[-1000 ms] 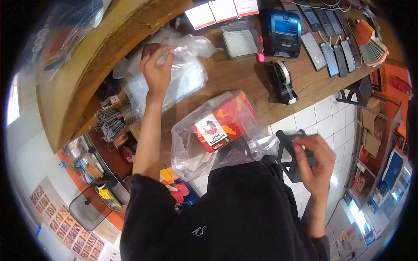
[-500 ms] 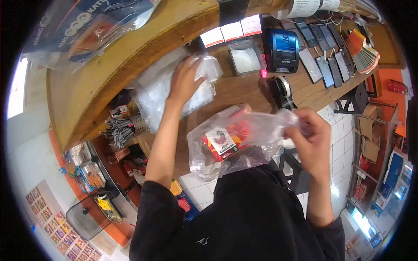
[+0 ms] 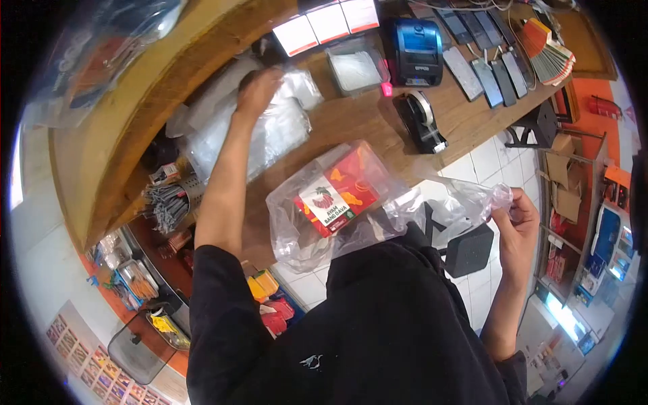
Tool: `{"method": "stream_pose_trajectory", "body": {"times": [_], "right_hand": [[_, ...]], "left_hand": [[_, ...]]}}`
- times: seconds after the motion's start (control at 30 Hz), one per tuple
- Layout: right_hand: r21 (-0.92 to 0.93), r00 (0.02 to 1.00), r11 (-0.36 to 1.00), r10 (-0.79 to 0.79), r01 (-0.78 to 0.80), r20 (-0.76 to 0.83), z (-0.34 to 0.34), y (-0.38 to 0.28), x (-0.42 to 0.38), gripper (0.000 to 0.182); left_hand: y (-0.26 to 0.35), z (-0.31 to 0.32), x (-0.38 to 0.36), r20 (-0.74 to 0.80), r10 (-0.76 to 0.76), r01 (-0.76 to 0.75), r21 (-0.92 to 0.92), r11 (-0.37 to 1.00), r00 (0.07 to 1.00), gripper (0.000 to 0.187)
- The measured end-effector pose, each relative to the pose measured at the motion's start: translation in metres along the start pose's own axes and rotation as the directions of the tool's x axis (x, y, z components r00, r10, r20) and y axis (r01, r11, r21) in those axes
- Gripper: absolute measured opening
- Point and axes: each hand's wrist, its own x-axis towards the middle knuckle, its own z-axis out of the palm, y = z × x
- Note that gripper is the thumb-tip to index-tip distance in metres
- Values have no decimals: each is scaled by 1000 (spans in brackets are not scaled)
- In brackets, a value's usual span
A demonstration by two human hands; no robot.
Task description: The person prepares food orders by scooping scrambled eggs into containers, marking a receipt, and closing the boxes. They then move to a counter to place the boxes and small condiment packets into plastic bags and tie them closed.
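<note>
A red box with a white label (image 3: 337, 196) lies inside a clear plastic bag (image 3: 287, 233) near the counter's front edge. My right hand (image 3: 514, 226) pinches a twisted end of clear plastic, stretched out to the right of the box. On the left, my left hand (image 3: 260, 91) rests at the far side of a pile of clear plastic bags (image 3: 270, 138). Its fingers are blurred, and whether they grip a bag is unclear.
Along the wooden counter (image 3: 344, 128) stand a black tape dispenser (image 3: 422, 121), a blue and black printer (image 3: 416, 52), a clear container (image 3: 356, 71) and several phones (image 3: 464, 73). A black stool (image 3: 468, 251) stands below, at the right.
My right hand has moved right and slightly down, drawing the plastic farther out. My left hand has shifted up and left over the bags. The whole view has shifted too.
</note>
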Motion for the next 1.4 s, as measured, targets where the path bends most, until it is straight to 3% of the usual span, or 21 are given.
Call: {"method": "stream_pose_trajectory", "body": {"times": [0.07,0.23,0.33,0.53,0.63,0.7,0.8,0.83,0.87,0.93,0.97,1.0,1.07,1.13,1.2,1.23,1.27,1.3,1.33,1.37,1.4], "right_hand": [[-40,1000,999,17,-18,-17,-2,0,-2,9],[26,999,999,22,-23,32,-7,13,-4,8],[27,999,999,26,-27,32,-10,17,-2,8],[81,998,997,24,-20,-56,-21,18,6,7],[158,998,987,23,-12,-66,-23,18,7,14],[253,997,967,40,-22,-66,-6,-2,7,22],[184,990,982,-67,44,125,37,-41,9,32],[254,978,966,-94,45,186,62,-57,8,32],[321,961,946,-122,37,249,85,-70,6,32],[242,896,969,-154,54,417,114,-71,13,30],[209,880,976,-49,-58,473,123,-77,16,25],[222,877,974,-77,-34,474,126,-77,20,23],[249,869,968,-138,18,475,129,-68,30,19],[189,860,973,-210,136,465,127,-66,35,18],[188,786,952,-306,242,537,127,-62,36,19],[-52,695,899,-298,435,654,132,-81,28,19],[-114,521,773,-302,623,799,143,-85,25,21],[-144,458,747,-233,649,858,161,-58,21,21],[-290,500,661,-149,692,853,180,-27,13,16],[-236,430,583,-219,777,876,197,8,19,18],[-369,480,512,-100,776,871,223,35,28,22]], "left_hand": [[17,-11,-1,23,-207,207,3,978,978,30],[20,-29,7,-171,103,-92,69,993,980,27],[30,-39,8,-186,41,-33,46,998,982,24],[57,-69,-7,-335,140,-47,272,961,932,24],[110,-101,-40,-380,-144,136,-48,990,914,26],[143,-124,-67,-401,-145,95,-141,985,904,26],[239,-151,-116,-484,-164,39,-258,965,860,28],[265,-153,-132,-430,-204,-3,-432,902,879,28],[285,-146,-148,-502,-77,-149,-396,906,862,31],[315,-150,-171,-410,72,-251,-402,881,909,32],[321,-150,-182,-439,-43,-206,-502,840,897,32],[324,-148,-193,-457,-159,-170,-598,783,875,32],[320,-149,-214,-547,-225,-144,-551,822,806,34],[309,-156,-237,-675,-102,-89,-243,966,731,36],[312,-147,-248,-520,-185,215,-2,977,834,47],[298,-117,-259,-445,-306,349,16,937,842,50],[295,-111,-265,-398,-403,415,-59,908,824,52],[291,-105,-271,-346,-495,483,-126,867,797,53],[289,-109,-275,-309,-554,478,-291,829,773,53],[288,-112,-278,-253,-606,464,-448,764,754,54],[290,-116,-281,-200,-628,438,-560,703,752,49]]}}
